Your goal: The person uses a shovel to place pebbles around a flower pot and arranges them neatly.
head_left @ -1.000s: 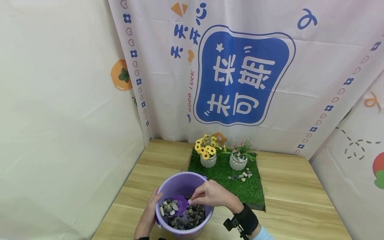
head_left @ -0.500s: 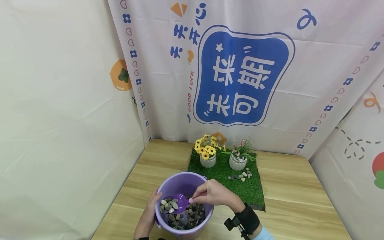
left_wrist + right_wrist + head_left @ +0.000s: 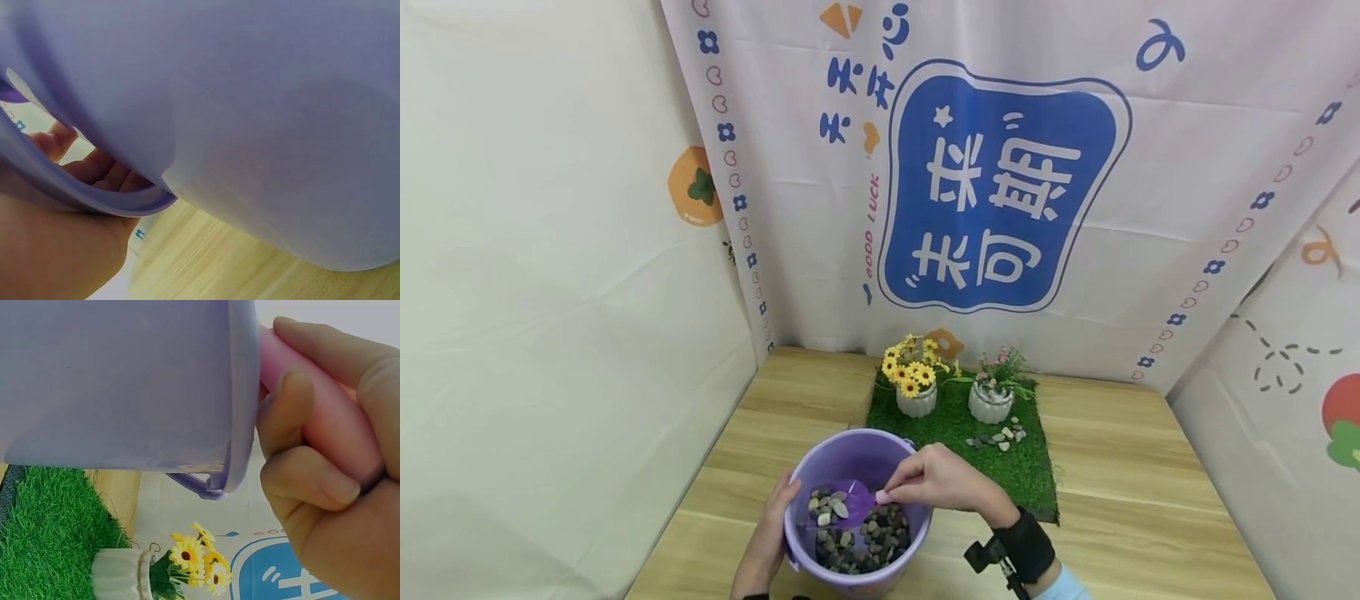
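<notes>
Purple scoop (image 3: pixel 859 500) has been raised slightly toward the right hand (image 3: pixel 936 479), curled round the pink handle (image 3: pixel 334 412); bucket (image 3: pixel 853 454) gripped at its rim by the left hand (image 3: pixel 773 515). Scoop, inside bucket between hands, judged stiff, tip-heavy with loose pebbles (image 3: pixel 827 505); best held by handle.

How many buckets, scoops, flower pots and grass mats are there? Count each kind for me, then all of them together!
Bucket: 1
Scoop: 1
Flower pots: 2
Grass mat: 1
Total: 5
</notes>
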Tool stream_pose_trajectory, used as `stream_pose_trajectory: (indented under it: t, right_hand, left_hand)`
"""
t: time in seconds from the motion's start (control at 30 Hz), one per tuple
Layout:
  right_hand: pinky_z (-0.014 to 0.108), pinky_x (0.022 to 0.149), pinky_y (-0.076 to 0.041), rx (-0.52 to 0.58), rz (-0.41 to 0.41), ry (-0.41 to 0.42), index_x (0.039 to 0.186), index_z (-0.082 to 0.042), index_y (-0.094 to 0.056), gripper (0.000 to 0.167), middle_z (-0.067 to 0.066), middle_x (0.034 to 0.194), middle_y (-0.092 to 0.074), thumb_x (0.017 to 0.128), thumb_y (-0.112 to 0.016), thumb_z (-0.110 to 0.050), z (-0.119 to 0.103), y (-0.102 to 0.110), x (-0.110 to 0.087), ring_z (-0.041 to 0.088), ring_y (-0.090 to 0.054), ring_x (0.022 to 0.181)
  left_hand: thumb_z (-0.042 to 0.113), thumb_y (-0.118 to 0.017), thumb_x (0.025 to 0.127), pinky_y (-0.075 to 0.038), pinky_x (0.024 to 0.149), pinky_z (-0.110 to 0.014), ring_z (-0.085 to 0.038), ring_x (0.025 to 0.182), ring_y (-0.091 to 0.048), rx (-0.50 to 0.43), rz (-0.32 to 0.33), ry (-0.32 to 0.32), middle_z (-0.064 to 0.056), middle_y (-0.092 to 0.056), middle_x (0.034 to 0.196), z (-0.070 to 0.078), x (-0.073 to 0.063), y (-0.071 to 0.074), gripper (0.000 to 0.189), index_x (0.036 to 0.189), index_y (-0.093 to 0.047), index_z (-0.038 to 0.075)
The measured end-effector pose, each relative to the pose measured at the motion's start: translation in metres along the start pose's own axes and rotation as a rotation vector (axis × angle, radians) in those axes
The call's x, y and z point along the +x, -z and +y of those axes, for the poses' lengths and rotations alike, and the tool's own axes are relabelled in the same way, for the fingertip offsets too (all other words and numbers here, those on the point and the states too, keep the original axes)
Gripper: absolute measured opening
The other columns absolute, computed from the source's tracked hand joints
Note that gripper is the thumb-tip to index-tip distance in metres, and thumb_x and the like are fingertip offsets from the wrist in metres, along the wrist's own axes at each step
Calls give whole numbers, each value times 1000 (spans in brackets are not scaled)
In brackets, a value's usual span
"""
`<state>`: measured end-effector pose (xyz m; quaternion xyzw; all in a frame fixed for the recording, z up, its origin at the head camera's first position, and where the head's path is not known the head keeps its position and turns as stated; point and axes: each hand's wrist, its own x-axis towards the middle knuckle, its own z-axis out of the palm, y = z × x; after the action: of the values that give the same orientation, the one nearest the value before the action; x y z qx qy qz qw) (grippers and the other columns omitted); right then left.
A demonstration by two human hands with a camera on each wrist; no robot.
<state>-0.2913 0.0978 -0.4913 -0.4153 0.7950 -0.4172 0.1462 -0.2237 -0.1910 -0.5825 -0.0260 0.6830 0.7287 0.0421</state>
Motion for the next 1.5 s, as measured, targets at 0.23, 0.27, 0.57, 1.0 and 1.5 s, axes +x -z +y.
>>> stream_pose_trajectory:
  t: [0.23,0.27,0.57,1.0,1.5]
  right_hand:
    - [22,64,-55,11,19,-18,93,-26,-79,12,-9,84,-76,88,-72,-36,-5,9,-1,10,-70,74]
    - [22,64,-55,9,19,-16,93,-26,-79,12,-8,85,-76,88,-72,-35,-6,11,-1,12,-71,74]
    - [23,60,-54,-11,11,-33,95,-24,-78,13,-3,86,-76,89,-72,-33,-8,27,-2,18,-69,67]
    - [19,50,-45,-26,25,-76,95,-26,-78,12,3,84,-76,88,-72,-34,-8,47,-7,5,-55,53]
    - [25,45,-46,-56,46,-98,99,-28,-78,15,-11,80,-72,92,-67,-36,-4,65,-13,12,-51,46]
  left_hand:
    - [38,-34,103,-35,102,-39,-34,133,-38,0,14,-11,-24,-37,150,1,0,1,60,151,-28,3]
    - [38,-34,103,-35,102,-40,-35,134,-38,-4,15,-9,-24,-36,150,1,0,1,60,152,-28,3]
    - [41,-35,102,-29,111,-56,-46,141,-28,-3,8,18,-28,-25,156,1,0,2,67,154,-20,1]
    - [40,-35,102,-39,100,-40,-43,134,-39,2,13,4,-26,-35,151,-1,0,4,63,151,-27,1]
    - [37,-35,103,-39,101,-38,-43,136,-38,-10,5,0,-27,-34,152,-1,1,5,62,152,-27,1]
